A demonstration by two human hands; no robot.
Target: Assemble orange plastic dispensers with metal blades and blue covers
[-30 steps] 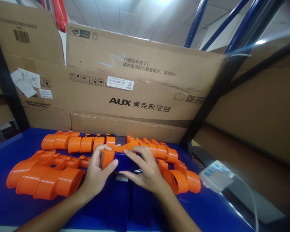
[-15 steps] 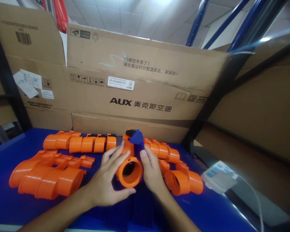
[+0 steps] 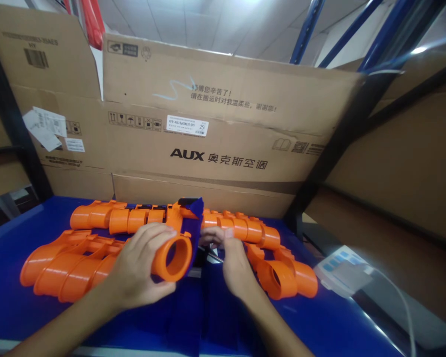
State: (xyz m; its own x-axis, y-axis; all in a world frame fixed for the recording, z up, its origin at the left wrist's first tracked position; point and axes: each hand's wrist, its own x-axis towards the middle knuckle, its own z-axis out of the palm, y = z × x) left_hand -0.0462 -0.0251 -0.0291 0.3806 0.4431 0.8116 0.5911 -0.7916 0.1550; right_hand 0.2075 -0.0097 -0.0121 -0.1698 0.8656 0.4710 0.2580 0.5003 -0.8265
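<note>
Left hand half-closes around an orange-and-blue piece, thumb beneath, over the middle of the blue table; right hand, fingers bent, is just right of it, its hold unclear. Far back stands cardboard. Orange rings lie left and right; should the one-handed hold loosen, the piece could twist and knock them. At right, a white case shows no clear contents.

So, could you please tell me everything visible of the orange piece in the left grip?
The orange piece looks like glossy plastic: a hollow tube, its round open end facing the camera, an upright part rising behind. A dark blue part runs along its right side. The left grip holds it, thumb below, over the blue table.
</note>
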